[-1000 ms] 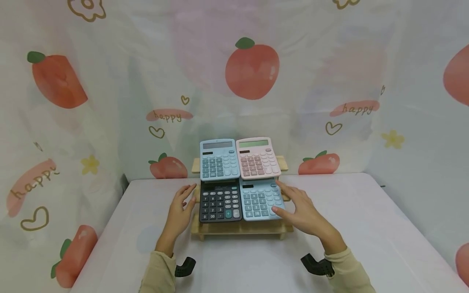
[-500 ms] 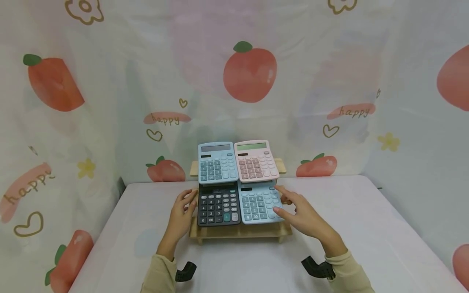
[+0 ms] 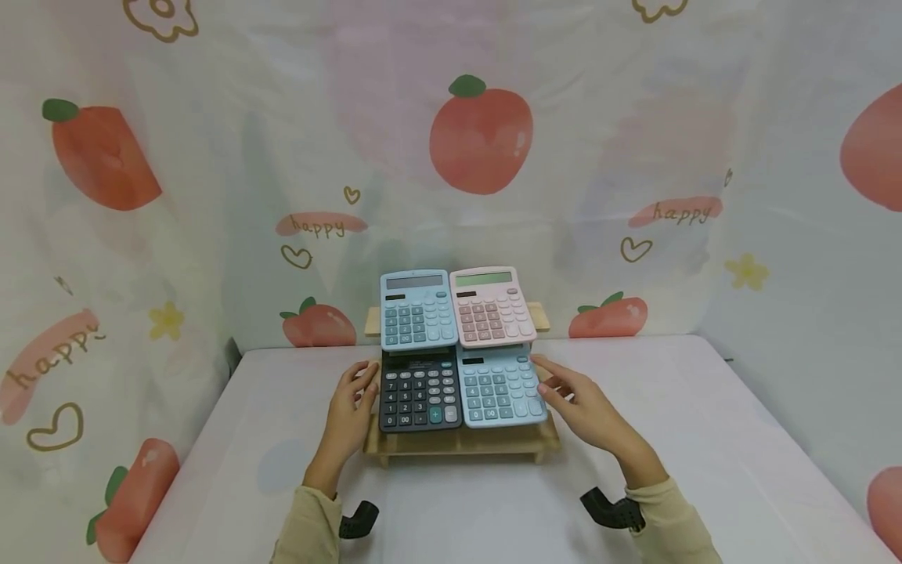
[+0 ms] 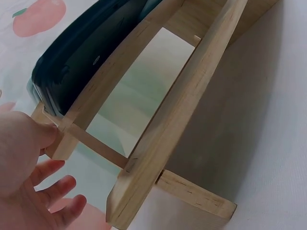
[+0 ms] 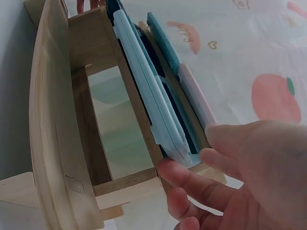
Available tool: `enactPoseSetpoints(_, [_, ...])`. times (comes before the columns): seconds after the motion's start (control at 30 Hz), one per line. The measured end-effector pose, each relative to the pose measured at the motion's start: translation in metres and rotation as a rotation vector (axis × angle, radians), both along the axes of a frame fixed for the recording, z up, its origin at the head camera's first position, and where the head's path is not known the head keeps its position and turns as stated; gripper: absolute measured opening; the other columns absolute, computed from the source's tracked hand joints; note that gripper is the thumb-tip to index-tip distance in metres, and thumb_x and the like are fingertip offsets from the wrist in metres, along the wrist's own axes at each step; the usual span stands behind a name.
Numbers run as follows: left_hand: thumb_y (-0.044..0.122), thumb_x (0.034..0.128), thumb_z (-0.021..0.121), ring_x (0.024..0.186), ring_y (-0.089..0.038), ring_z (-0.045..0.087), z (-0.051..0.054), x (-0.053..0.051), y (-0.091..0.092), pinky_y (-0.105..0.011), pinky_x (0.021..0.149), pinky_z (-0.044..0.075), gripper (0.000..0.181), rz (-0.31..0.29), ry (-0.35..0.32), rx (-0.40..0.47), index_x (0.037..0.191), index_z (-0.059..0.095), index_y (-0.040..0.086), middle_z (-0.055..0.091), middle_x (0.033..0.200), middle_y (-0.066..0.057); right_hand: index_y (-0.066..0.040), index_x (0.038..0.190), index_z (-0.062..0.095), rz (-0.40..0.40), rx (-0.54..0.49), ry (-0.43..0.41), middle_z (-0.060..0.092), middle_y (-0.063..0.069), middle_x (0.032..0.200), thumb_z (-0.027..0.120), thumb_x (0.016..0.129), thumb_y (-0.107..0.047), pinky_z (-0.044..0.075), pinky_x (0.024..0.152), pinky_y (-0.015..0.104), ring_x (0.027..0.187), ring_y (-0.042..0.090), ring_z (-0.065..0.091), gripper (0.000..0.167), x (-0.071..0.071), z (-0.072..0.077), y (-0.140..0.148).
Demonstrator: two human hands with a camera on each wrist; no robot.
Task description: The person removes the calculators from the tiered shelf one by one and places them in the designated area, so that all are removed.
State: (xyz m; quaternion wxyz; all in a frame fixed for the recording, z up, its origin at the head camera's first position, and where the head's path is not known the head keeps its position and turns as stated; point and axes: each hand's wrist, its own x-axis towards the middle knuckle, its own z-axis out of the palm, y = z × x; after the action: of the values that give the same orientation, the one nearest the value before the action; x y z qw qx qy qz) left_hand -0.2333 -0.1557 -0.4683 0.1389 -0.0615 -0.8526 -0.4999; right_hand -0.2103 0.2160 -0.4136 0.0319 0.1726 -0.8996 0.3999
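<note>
Left fingers and right fingers are loosely spread beside calculators with "00" keys, before cloth reading "happy".

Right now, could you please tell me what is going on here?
A person's left hand is at the left end of a slatted wooden rack, beside a black rectangular calculator. The right hand is at the right edge of the light blue rectangular calculator next to it. Another light blue calculator and a pale pink calculator sit on the tier above.

On a rack, two front calculators stand side by side before two rear calculators.
</note>
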Motion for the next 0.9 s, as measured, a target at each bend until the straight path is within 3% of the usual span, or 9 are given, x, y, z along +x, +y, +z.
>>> enactPoseSetpoints(0.3, [0.009,0.1052,0.051,0.141,-0.041,0.044,0.0,-0.001,-0.001,-0.059,0.104,0.046,0.041,-0.005,0.01,-0.014,0.145,0.052,-0.002,0.043,0.155,-0.02,-0.002,0.156,0.035,0.116,-0.154,-0.118,0.067,0.01,0.081,0.051,0.105,-0.01,0.041,0.058,0.022,0.074,0.027,0.06,0.054,-0.01,-0.011,0.007])
enactPoseSetpoints(0.43, [0.01,0.1056,0.051,0.141,-0.04,0.044,0.0,0.0,-0.001,-0.059,0.106,0.045,0.042,-0.004,-0.005,-0.008,0.146,0.052,0.0,0.042,0.156,-0.02,-0.003,0.157,0.032,0.132,-0.196,-0.155,0.064,0.01,0.077,0.049,0.106,-0.011,0.04,0.057,0.022,0.071,0.022,0.059,0.054,-0.011,-0.013,0.008])
enactPoseSetpoints(0.63, [0.01,0.1054,0.051,0.14,-0.04,0.045,0.0,0.001,-0.001,-0.058,0.106,0.046,0.042,-0.005,0.003,-0.014,0.146,0.052,-0.001,0.043,0.155,-0.02,-0.007,0.159,0.031,0.125,-0.24,-0.207,0.066,0.011,0.085,0.049,0.107,-0.014,0.045,0.059,0.023,0.072,0.023,0.058,0.055,-0.012,-0.017,0.009])
enactPoseSetpoints(0.8, [0.009,0.1053,0.051,0.141,-0.04,0.045,0.0,0.0,-0.001,-0.059,0.106,0.046,0.041,0.001,0.001,-0.01,0.145,0.052,0.0,0.043,0.156,-0.02,-0.006,0.16,0.024,0.153,-0.316,-0.264,0.07,0.024,0.109,0.049,0.107,-0.015,0.057,0.069,0.028,0.077,0.013,0.066,0.059,-0.015,-0.02,0.01])
enactPoseSetpoints(0.9, [0.009,0.1054,0.051,0.141,-0.04,0.045,0.0,0.0,0.0,-0.058,0.106,0.046,0.041,0.004,-0.006,-0.009,0.146,0.052,0.0,0.042,0.156,-0.02,-0.006,0.162,0.019,0.177,-0.392,-0.32,0.069,0.025,0.119,0.05,0.107,-0.016,0.061,0.073,0.032,0.082,0.012,0.071,0.063,-0.017,-0.021,0.01])
